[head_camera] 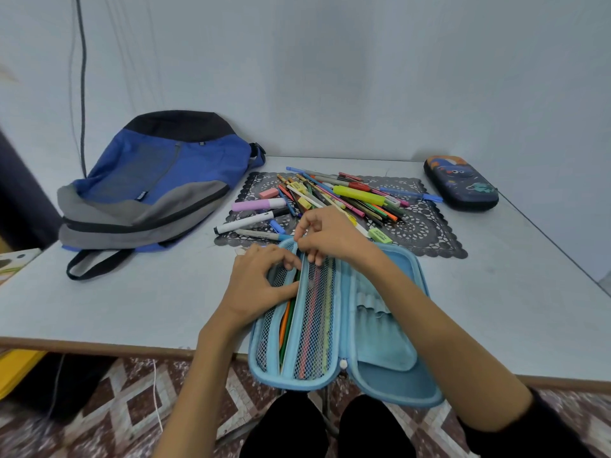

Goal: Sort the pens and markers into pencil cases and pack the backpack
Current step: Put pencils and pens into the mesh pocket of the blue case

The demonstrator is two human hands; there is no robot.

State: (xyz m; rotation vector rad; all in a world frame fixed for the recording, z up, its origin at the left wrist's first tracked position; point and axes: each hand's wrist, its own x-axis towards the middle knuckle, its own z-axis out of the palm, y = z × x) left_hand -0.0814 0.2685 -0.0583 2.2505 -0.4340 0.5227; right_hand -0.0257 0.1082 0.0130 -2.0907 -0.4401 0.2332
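Observation:
An open light-blue pencil case [386,332] lies at the table's front edge, its near end hanging over. Its mesh divider flap [314,325] stands in the middle, with orange and green pens behind it on the left and pink and yellow ones under the mesh. My left hand [261,282] rests on the case's left half, thumb pressing the flap's edge. My right hand [327,236] pinches the flap's top end. A pile of pens, markers and erasers [334,200] lies on a black lace mat [426,233] behind the case. A blue and grey backpack [155,183] lies flat at the left.
A dark blue cartoon pencil case [461,183], zipped, sits at the back right of the white table [515,292]. A cable [82,94] hangs down the wall at the left. A yellow object [16,368] and a white cord [157,398] are on the patterned floor below.

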